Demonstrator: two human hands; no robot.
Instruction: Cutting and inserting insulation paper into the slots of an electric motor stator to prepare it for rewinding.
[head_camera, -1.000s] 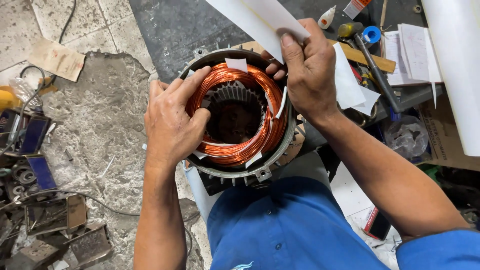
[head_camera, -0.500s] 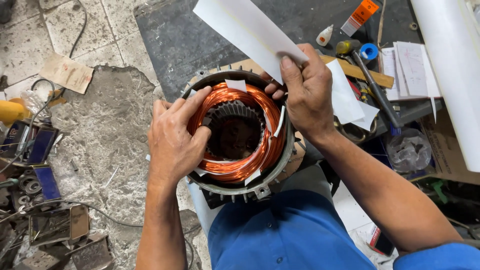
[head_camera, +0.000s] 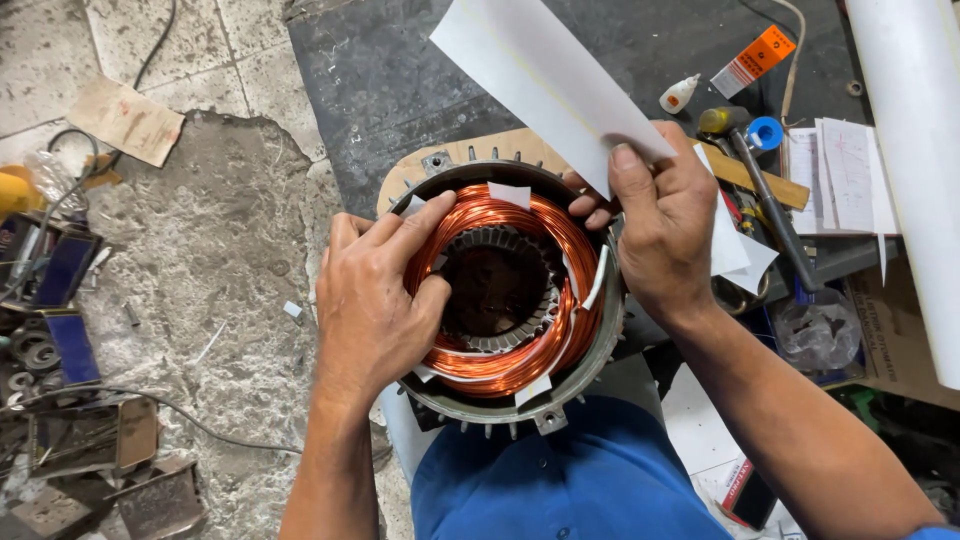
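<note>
Your left hand (head_camera: 375, 310) presses down on the copper winding (head_camera: 520, 355) of the motor stator (head_camera: 505, 300), which rests against your lap, fingers spread over the coil's left side and gripping nothing. Your right hand (head_camera: 665, 225), at the stator's upper right rim, pinches a white sheet of insulation paper (head_camera: 540, 85) between thumb and fingers. The sheet could crease or tear if you force it against the coil, and hard pressure from your left fingers could scrape the wire's enamel. Just right of the stator lies a hammer (head_camera: 765, 195).
</note>
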